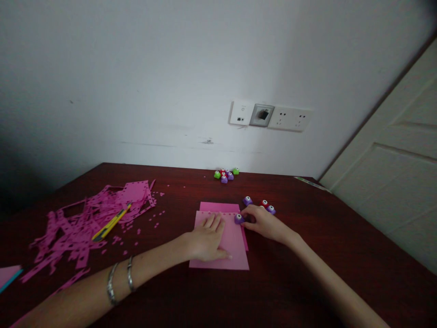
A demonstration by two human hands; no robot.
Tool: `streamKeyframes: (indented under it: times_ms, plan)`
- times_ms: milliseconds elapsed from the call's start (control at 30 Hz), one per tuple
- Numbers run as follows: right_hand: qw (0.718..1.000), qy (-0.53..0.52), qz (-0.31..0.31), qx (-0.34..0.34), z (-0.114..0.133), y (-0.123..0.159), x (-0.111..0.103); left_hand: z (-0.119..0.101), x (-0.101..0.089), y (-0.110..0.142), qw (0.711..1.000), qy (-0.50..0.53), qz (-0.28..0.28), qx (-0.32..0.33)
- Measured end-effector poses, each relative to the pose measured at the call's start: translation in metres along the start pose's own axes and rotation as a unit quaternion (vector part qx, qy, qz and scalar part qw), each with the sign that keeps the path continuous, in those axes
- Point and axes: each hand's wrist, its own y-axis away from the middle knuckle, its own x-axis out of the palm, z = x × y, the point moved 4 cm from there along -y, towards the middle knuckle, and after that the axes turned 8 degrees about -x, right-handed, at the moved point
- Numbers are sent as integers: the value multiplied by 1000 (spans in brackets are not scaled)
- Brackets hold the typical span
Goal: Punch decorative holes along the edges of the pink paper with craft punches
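My left hand [209,238] lies flat with fingers spread on a light pink sheet of paper [235,255]. Beneath that sheet a darker pink sheet [218,207] shows along the top and right edges. A row of small punched shapes runs along the light sheet's upper edge. At its upper right corner my right hand [261,222] grips a small purple craft punch [238,219] between thumb and fingers. Just beyond that hand sit another purple punch [247,200], a red punch [264,203] and a further purple punch [271,209]; my hand partly covers one more.
Pink paper scraps [78,228] are heaped at the left, with a yellow utility knife [112,223] on them and tiny cut-outs around. Several green, red and purple punches [224,179] cluster near the wall. Wall sockets [290,119] are above the dark wooden table [307,273].
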Motion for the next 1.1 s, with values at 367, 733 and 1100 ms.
streamKeyframes:
  times_ms: [367, 733, 1100]
  plan:
    - [998, 14, -36, 48, -22, 6, -27, 0, -3, 1, 1000, 5, 5, 5]
    - [967, 25, -144, 207, -95, 40, -68, 10, -3, -7, 1000, 1, -7, 17]
    - [965, -29, -115, 233, -126, 53, -49, 11, -6, -7, 1000, 0, -14, 10]
